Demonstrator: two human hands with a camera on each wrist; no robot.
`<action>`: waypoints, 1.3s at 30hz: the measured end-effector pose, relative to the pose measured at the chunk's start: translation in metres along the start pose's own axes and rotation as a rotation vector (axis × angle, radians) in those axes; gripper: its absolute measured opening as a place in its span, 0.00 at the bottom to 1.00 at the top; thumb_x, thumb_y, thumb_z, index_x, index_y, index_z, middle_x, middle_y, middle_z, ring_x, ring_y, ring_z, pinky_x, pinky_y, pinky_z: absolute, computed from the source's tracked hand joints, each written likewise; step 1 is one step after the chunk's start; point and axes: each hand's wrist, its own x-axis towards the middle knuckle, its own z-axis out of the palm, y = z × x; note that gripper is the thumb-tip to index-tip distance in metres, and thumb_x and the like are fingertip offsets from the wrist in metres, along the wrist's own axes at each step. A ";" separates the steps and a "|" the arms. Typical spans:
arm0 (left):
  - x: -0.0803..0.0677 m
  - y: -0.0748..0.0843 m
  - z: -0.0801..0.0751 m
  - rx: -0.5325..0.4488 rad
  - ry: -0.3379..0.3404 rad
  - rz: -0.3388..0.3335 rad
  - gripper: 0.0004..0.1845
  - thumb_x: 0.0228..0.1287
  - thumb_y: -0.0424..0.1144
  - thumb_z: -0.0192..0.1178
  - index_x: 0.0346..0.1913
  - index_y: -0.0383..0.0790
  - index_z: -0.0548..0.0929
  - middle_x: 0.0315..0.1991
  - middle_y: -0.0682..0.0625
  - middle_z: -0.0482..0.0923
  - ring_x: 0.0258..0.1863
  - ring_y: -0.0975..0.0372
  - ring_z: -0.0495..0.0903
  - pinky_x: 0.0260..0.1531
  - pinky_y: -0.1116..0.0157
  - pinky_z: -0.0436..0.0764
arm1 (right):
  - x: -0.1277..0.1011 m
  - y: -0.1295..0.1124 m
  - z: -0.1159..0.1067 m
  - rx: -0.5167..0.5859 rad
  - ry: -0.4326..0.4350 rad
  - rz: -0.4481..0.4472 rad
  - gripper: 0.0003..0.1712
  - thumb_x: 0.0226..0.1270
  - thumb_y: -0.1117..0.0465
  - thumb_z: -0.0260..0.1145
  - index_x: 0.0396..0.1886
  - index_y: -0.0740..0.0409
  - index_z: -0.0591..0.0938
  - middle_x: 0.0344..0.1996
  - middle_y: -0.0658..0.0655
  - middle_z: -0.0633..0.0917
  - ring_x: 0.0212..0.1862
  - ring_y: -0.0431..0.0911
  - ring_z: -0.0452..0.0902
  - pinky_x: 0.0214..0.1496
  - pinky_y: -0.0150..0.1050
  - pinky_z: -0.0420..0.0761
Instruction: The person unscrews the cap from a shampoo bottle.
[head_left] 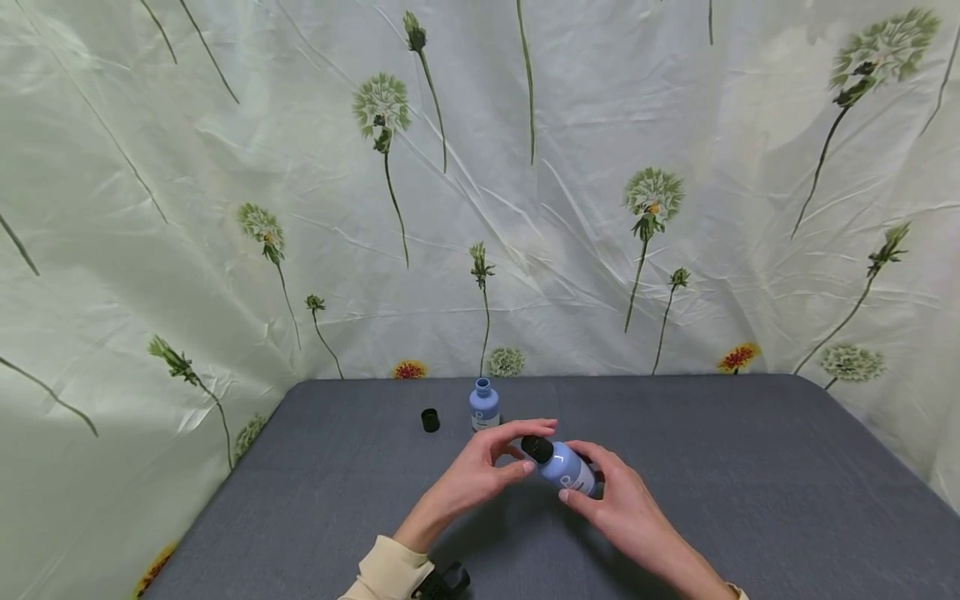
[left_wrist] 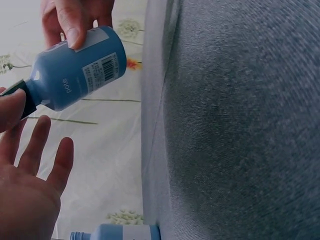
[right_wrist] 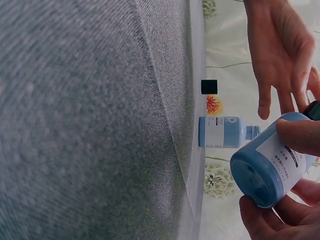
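Note:
A blue bottle (head_left: 567, 468) with a white label is held tilted above the table, its black cap (head_left: 537, 449) pointing up and left. My right hand (head_left: 626, 508) grips the bottle's body near its base, the thumb lying along the label in the right wrist view. At the other end my left hand (head_left: 480, 471) pinches the cap between thumb and index finger. Its other fingers stretch out past the cap. Behind the left hand, a second blue bottle (head_left: 483, 405) stands upright and uncapped. A loose black cap (head_left: 430, 419) lies to the left of it.
The grey cloth-covered table (head_left: 735, 467) runs back to a pale curtain (head_left: 570, 208) printed with dandelions. A black strapped device (head_left: 442, 581) sits at the left wrist, beside the cream sleeve (head_left: 392, 569).

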 end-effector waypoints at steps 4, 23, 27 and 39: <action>0.000 0.000 0.000 0.012 0.007 -0.014 0.23 0.69 0.28 0.57 0.63 0.51 0.78 0.62 0.57 0.76 0.61 0.61 0.73 0.52 0.56 0.74 | 0.000 0.000 0.000 0.001 -0.006 0.007 0.31 0.55 0.59 0.78 0.60 0.53 0.78 0.51 0.55 0.80 0.49 0.48 0.75 0.49 0.52 0.76; -0.002 0.005 -0.001 0.118 0.114 -0.088 0.17 0.65 0.37 0.66 0.55 0.54 0.82 0.50 0.62 0.80 0.48 0.61 0.75 0.41 0.60 0.73 | 0.000 -0.001 -0.001 -0.009 -0.011 0.010 0.32 0.54 0.58 0.78 0.60 0.52 0.78 0.52 0.54 0.79 0.50 0.48 0.75 0.50 0.54 0.76; -0.002 0.005 -0.001 0.139 0.141 -0.107 0.15 0.61 0.41 0.70 0.51 0.51 0.83 0.45 0.61 0.81 0.45 0.61 0.75 0.40 0.61 0.72 | -0.001 -0.001 0.000 -0.017 -0.008 -0.001 0.32 0.54 0.59 0.78 0.60 0.52 0.78 0.52 0.54 0.79 0.50 0.48 0.75 0.51 0.54 0.75; -0.002 0.008 -0.001 0.166 0.182 -0.135 0.13 0.58 0.44 0.73 0.45 0.55 0.82 0.38 0.59 0.81 0.43 0.54 0.77 0.35 0.63 0.71 | -0.002 -0.001 0.001 -0.018 -0.004 -0.012 0.31 0.55 0.61 0.77 0.60 0.51 0.78 0.53 0.54 0.79 0.52 0.49 0.75 0.52 0.55 0.75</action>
